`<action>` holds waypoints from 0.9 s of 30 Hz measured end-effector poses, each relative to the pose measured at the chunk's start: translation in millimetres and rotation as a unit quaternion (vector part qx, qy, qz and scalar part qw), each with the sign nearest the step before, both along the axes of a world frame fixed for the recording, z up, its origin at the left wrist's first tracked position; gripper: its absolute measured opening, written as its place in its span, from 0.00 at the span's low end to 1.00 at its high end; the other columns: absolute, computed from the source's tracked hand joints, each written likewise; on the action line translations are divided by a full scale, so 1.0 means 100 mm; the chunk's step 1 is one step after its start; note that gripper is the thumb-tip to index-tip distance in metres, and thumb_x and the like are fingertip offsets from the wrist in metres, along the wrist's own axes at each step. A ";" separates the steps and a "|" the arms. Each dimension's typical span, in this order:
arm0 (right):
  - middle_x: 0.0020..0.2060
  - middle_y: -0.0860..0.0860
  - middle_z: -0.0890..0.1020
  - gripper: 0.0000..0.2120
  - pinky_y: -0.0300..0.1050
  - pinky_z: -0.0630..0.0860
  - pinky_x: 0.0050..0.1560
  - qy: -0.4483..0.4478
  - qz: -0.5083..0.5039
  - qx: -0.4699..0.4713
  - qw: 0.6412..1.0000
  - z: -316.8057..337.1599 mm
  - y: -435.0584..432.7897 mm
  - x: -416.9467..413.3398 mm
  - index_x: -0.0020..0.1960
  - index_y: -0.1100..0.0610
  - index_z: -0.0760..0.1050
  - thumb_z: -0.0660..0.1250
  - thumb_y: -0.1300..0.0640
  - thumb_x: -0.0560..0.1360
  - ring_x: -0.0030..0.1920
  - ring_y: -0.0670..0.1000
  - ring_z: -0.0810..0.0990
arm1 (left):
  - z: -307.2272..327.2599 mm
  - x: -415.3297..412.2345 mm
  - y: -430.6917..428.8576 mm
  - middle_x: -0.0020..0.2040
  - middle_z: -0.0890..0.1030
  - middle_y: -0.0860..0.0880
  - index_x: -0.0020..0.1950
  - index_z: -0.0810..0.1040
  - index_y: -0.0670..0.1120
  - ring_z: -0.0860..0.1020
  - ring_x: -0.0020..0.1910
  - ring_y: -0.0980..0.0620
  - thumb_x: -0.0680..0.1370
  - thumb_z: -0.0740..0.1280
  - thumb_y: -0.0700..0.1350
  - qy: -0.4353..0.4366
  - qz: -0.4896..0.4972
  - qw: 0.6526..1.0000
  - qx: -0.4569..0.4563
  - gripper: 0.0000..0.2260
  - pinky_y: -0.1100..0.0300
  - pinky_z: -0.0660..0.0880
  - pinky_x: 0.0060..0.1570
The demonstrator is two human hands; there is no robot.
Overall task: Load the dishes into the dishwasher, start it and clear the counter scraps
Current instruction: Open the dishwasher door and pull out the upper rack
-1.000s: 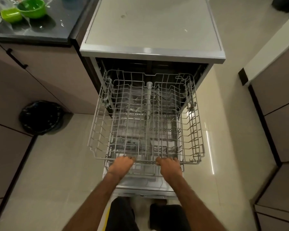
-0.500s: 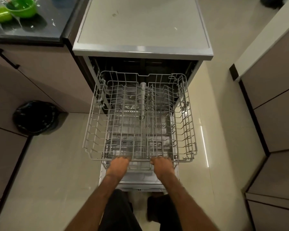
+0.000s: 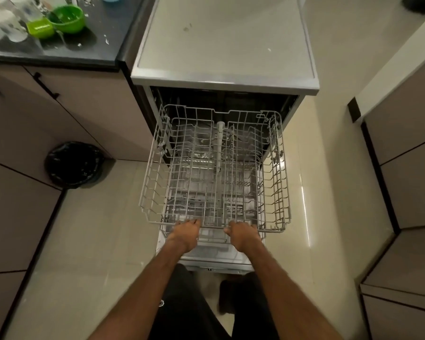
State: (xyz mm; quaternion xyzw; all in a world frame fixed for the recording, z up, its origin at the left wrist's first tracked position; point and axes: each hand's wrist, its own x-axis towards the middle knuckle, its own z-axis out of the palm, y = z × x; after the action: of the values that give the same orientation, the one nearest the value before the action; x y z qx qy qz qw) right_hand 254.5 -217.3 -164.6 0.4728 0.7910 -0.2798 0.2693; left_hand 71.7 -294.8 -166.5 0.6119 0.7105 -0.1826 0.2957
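Dishwasher rack (image 3: 214, 173) pulled out over the open door (image 3: 214, 253), left hand (image 3: 185, 233) and right hand (image 3: 243, 235) side by side, fingers curled around its front rail, dishwasher (image 3: 226, 45) beyond the hands, black bin (image 3: 73, 164) to their left, green bowl (image 3: 68, 18) and glasses (image 3: 8, 25) on the far-left counter (image 3: 96, 51).

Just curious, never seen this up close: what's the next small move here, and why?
Probably let go and reach left for a dish. The left hand and right hand both grip the front rim of the upper rack, which is pulled well out and looks empty, while the green bowl and glasses sit on the counter.
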 end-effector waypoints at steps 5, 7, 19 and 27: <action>0.66 0.59 0.77 0.24 0.61 0.66 0.70 0.011 -0.014 0.016 1.000 0.52 0.11 -0.03 0.70 0.59 0.69 0.52 0.43 0.84 0.66 0.59 0.74 | 0.59 0.04 0.09 0.70 0.73 0.43 0.78 0.59 0.46 0.75 0.65 0.41 0.81 0.61 0.42 -0.013 0.053 0.998 0.040 0.25 0.45 0.72 0.64; 0.66 0.58 0.76 0.25 0.62 0.64 0.71 0.023 -0.016 0.023 0.999 0.81 0.16 -0.08 0.70 0.59 0.70 0.52 0.42 0.84 0.67 0.59 0.73 | 0.89 0.09 0.11 0.69 0.75 0.43 0.76 0.62 0.45 0.77 0.63 0.41 0.81 0.60 0.42 -0.018 0.080 0.995 0.053 0.23 0.45 0.74 0.61; 0.59 0.54 0.80 0.13 0.51 0.78 0.58 0.129 0.000 0.064 0.990 1.47 0.05 -0.77 0.63 0.54 0.76 0.59 0.55 0.82 0.59 0.56 0.80 | 1.67 0.06 0.16 0.57 0.83 0.47 0.61 0.78 0.51 0.81 0.55 0.45 0.80 0.61 0.46 -0.062 0.322 0.926 0.185 0.12 0.52 0.78 0.56; 0.57 0.51 0.82 0.14 0.52 0.77 0.59 0.150 0.037 0.088 0.984 1.35 -0.11 -1.26 0.61 0.50 0.75 0.57 0.49 0.79 0.58 0.55 0.80 | 1.61 -0.19 -0.21 0.55 0.83 0.47 0.58 0.77 0.50 0.80 0.55 0.44 0.83 0.57 0.49 -0.065 0.389 0.889 0.233 0.11 0.53 0.74 0.50</action>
State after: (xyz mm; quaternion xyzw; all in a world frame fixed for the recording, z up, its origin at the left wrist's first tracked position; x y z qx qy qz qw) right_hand 128.5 -228.0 -29.5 0.4174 0.8610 -0.2668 0.1152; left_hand 52.8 -315.8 -5.8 0.3486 0.8927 0.1578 0.2380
